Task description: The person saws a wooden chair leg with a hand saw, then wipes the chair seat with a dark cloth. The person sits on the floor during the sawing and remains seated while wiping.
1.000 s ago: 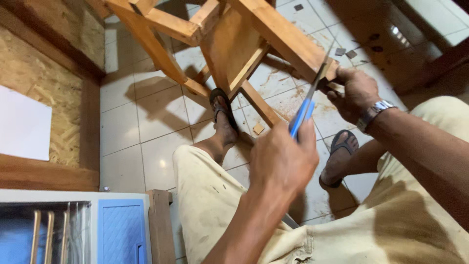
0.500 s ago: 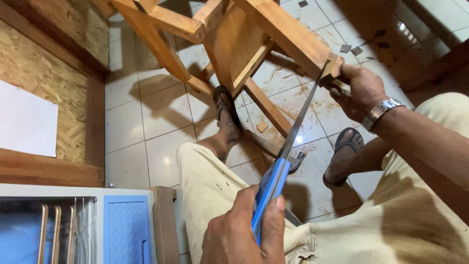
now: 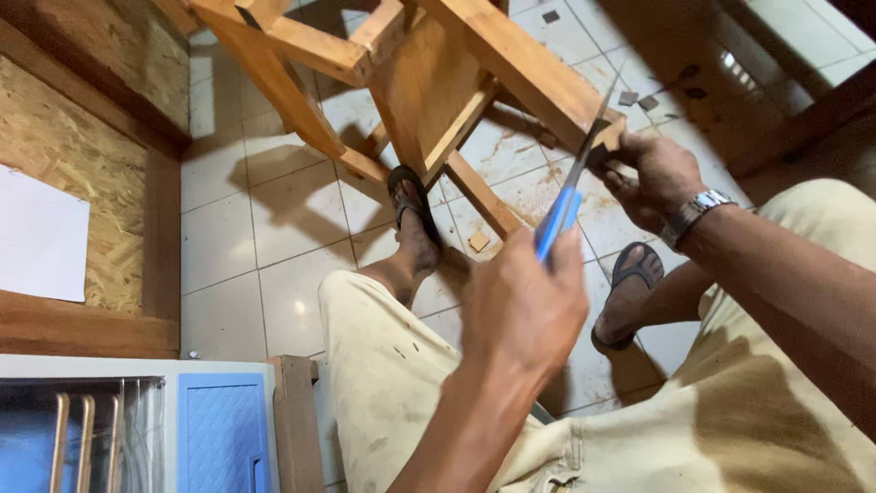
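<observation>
Blue-handled and thin-bladed, the handsaw (image 3: 568,196) sits clamped in the left hand (image 3: 520,306), its blade laid against the end of a leg of the overturned wooden stool (image 3: 429,87). The right hand (image 3: 652,178) is clenched round that same leg end, just beside the blade. Below the stool, one sandalled foot (image 3: 411,215) rests on the white tiled floor (image 3: 274,237).

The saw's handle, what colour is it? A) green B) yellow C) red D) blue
D: the left hand grips a blue handle on the saw, whose blade meets the end of the wooden leg that the right hand steadies.
</observation>
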